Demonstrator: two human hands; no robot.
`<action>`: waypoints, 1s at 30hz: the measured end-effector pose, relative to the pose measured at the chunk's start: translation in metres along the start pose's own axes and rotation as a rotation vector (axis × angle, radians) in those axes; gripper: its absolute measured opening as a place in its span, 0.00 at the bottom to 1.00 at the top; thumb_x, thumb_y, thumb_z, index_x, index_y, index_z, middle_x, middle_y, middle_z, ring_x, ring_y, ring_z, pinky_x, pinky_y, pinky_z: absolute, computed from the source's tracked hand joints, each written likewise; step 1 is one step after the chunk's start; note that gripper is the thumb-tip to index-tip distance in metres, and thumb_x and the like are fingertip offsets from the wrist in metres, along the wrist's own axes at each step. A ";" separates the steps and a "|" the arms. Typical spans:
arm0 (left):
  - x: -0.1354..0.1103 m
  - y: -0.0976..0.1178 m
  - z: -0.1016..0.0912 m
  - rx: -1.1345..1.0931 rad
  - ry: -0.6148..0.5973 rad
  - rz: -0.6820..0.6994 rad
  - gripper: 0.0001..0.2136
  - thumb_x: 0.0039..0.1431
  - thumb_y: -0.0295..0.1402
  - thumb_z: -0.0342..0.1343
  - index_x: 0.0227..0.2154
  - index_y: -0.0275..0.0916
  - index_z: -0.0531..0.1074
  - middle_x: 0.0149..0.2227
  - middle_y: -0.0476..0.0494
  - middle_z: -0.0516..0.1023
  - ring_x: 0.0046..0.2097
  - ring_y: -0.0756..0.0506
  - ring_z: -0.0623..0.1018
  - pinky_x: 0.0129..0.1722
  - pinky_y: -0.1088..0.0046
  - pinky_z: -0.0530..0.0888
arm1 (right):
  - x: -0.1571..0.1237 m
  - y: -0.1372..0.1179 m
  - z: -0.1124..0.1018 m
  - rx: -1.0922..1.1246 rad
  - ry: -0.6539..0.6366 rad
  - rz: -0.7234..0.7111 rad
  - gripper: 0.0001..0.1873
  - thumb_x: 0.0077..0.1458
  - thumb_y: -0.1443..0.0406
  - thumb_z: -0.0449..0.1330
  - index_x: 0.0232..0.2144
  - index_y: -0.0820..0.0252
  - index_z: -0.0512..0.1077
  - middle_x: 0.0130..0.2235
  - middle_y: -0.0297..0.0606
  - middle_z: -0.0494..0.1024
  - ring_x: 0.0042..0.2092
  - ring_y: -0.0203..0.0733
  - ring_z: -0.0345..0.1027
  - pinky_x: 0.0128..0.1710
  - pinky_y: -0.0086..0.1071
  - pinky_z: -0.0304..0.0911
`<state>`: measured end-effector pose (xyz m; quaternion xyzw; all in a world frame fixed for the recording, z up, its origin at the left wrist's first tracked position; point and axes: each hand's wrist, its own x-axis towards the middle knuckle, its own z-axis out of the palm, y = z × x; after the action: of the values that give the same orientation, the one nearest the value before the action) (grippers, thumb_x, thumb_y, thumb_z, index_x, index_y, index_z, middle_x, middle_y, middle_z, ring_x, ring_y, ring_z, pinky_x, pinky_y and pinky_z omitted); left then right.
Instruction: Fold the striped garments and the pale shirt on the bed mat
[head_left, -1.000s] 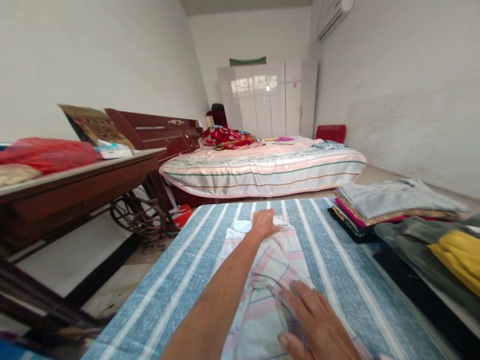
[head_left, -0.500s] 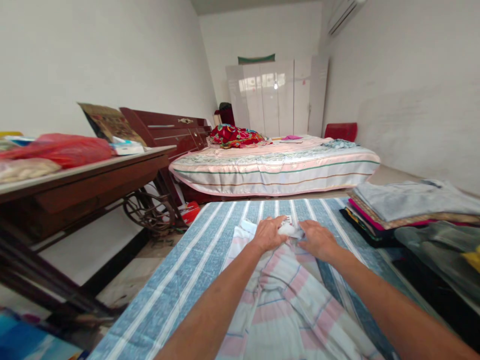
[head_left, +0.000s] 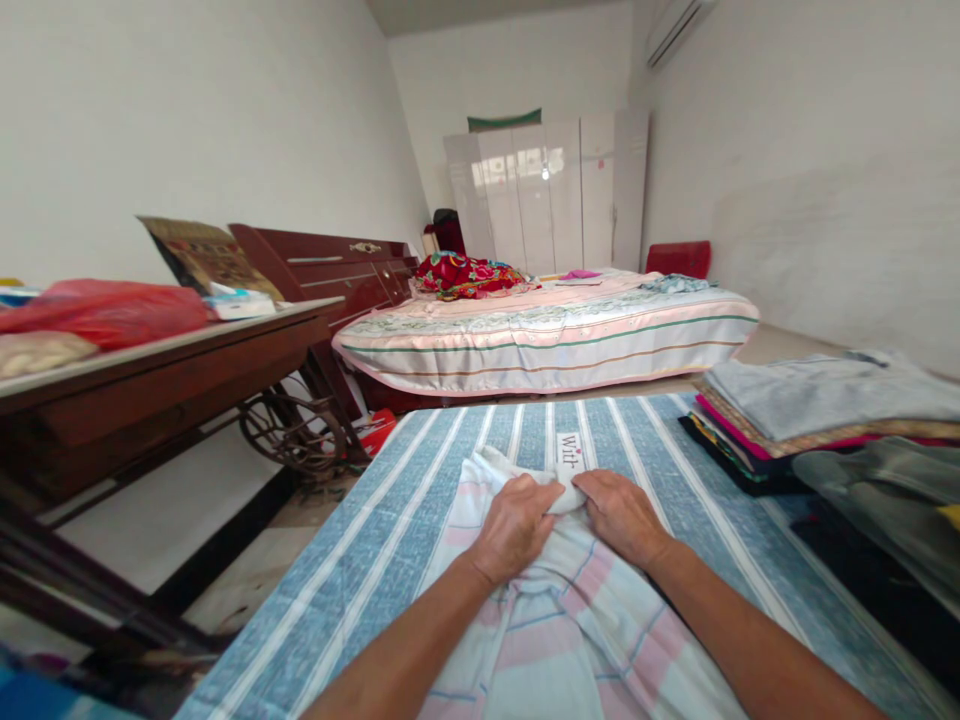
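A pale garment with pink and blue stripes (head_left: 547, 640) lies spread over the blue-and-white striped cloth (head_left: 382, 510), bunched at its far end. My left hand (head_left: 517, 525) grips that far edge with fingers curled into the fabric. Just to its right, my right hand (head_left: 621, 515) pinches the same edge between thumb and fingers. A short stretch of rolled pale fabric shows between the two hands. Beyond them lies the printed word "With" (head_left: 568, 452) on a white patch of the striped cloth.
Folded clothes (head_left: 817, 400) are stacked at the right, with a dark grey sheer garment (head_left: 870, 490) in front. On the left stands a sewing-machine table (head_left: 172, 375) bearing a red plastic bag (head_left: 112, 312). A bed (head_left: 555, 345) is beyond.
Both hands have drawn the garment's far edge a little toward me. The printed "With", partly covered before, now shows plainly. The view has shifted slightly.
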<state>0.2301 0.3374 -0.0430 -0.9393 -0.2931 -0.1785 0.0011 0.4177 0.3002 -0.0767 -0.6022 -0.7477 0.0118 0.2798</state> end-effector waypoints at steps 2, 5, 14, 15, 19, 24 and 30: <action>-0.002 0.001 0.002 0.038 0.013 0.016 0.13 0.55 0.26 0.50 0.43 0.39 0.69 0.34 0.44 0.74 0.38 0.44 0.70 0.40 0.69 0.67 | 0.000 0.001 0.003 0.026 0.012 0.020 0.19 0.54 0.74 0.45 0.42 0.60 0.71 0.42 0.41 0.75 0.46 0.40 0.66 0.48 0.31 0.56; -0.003 0.003 0.003 0.071 0.042 0.037 0.12 0.56 0.26 0.48 0.42 0.39 0.69 0.32 0.44 0.73 0.37 0.44 0.69 0.38 0.69 0.68 | 0.002 0.004 0.006 0.077 0.023 0.049 0.18 0.51 0.73 0.47 0.42 0.60 0.70 0.43 0.40 0.75 0.45 0.40 0.66 0.46 0.31 0.57; 0.017 -0.006 -0.002 0.015 0.191 0.005 0.14 0.56 0.27 0.50 0.46 0.38 0.68 0.36 0.44 0.76 0.38 0.44 0.70 0.40 0.68 0.69 | 0.018 0.015 0.011 0.227 0.058 0.206 0.14 0.54 0.65 0.48 0.42 0.54 0.68 0.36 0.34 0.77 0.37 0.39 0.71 0.36 0.29 0.61; 0.027 -0.010 -0.003 0.001 0.188 -0.040 0.14 0.56 0.28 0.50 0.46 0.39 0.69 0.37 0.44 0.76 0.39 0.44 0.71 0.41 0.68 0.69 | 0.024 0.018 0.012 0.233 0.071 0.246 0.15 0.55 0.65 0.48 0.43 0.54 0.68 0.37 0.34 0.77 0.38 0.39 0.71 0.35 0.29 0.62; 0.077 -0.031 -0.003 -0.070 0.125 -0.258 0.18 0.53 0.29 0.55 0.49 0.39 0.68 0.38 0.46 0.77 0.42 0.45 0.73 0.44 0.70 0.68 | 0.048 0.030 0.013 0.203 0.080 0.419 0.16 0.54 0.63 0.51 0.45 0.57 0.68 0.40 0.38 0.77 0.41 0.40 0.71 0.35 0.29 0.62; 0.102 -0.057 -0.002 -0.102 0.096 -0.359 0.15 0.50 0.33 0.58 0.43 0.38 0.72 0.40 0.43 0.77 0.44 0.42 0.74 0.46 0.68 0.68 | 0.059 0.033 0.008 0.083 0.007 0.555 0.20 0.49 0.62 0.56 0.46 0.59 0.68 0.36 0.41 0.77 0.40 0.45 0.71 0.35 0.31 0.61; 0.050 -0.095 -0.022 -0.172 0.167 -0.574 0.17 0.53 0.38 0.56 0.44 0.35 0.71 0.46 0.37 0.75 0.47 0.40 0.73 0.48 0.66 0.67 | 0.051 0.018 -0.001 -0.053 -0.063 0.595 0.22 0.52 0.61 0.53 0.50 0.60 0.63 0.39 0.46 0.76 0.43 0.50 0.70 0.36 0.36 0.61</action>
<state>0.2091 0.4412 -0.0157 -0.7971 -0.5289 -0.2720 -0.1047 0.4280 0.3509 -0.0618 -0.8013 -0.5467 0.0923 0.2247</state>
